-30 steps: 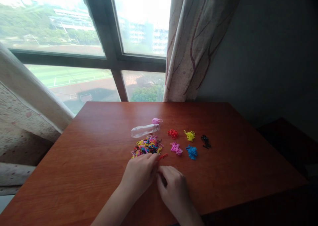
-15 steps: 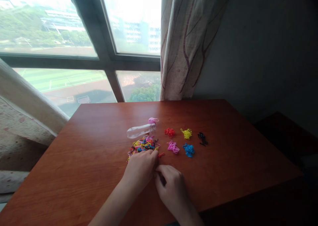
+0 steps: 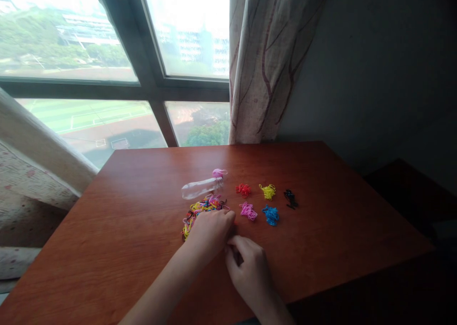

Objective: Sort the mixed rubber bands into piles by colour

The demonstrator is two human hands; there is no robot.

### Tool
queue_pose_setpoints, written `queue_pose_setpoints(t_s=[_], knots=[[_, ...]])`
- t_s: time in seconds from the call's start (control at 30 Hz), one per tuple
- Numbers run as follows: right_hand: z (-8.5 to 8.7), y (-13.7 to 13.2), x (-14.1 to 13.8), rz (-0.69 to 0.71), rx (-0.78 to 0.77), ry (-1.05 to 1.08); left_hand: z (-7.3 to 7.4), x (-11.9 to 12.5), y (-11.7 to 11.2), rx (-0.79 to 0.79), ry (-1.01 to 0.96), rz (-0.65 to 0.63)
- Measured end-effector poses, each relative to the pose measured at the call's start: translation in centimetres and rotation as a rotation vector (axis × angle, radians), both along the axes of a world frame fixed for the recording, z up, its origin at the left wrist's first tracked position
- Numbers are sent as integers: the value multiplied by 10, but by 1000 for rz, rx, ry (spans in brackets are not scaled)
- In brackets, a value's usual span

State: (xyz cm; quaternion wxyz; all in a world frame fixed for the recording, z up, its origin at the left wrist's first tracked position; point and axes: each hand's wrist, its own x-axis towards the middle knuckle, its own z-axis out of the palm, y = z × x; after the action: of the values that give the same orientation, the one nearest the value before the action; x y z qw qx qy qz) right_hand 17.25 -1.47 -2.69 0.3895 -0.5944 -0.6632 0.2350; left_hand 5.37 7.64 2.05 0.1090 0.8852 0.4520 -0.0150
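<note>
"Head view: what is set apart?"

"By colour, a red heap (image 3: 243, 190), yellow heap (image 3: 267, 192), black heap (image 3: 291, 199), pink heap (image 3: 248, 211), blue heap (image 3: 271, 215)! A mixed pile (image 3: 210, 202) is left, partly covered by the left hand (image 3: 213, 230)."

"And the grip?"

"Fingertips are hidden, right hand (image 3: 250, 260) too; whether anything is pinched can't be told. Behind the pile, a clear bottle (image 3: 202, 188) is laid on the worktop (image 3: 107, 230)."

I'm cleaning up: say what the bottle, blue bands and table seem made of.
Bottle: glossy plastic, perhaps glass; see-through with highlights. Blue bands: probably rubber, finish unclear; thin loops. Table: wood or veneer, apparently varnished; grain and window sheen.
</note>
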Motion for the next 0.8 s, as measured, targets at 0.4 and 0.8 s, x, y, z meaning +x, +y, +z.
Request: queue_pose_setpoints(t_s=[0.4,0.8], knots=[[2,3,-2,47,20,-20,18,18,36,71,-49,151],[0,3,-3,41,29,-21,14,36,70,50,-126,189]])
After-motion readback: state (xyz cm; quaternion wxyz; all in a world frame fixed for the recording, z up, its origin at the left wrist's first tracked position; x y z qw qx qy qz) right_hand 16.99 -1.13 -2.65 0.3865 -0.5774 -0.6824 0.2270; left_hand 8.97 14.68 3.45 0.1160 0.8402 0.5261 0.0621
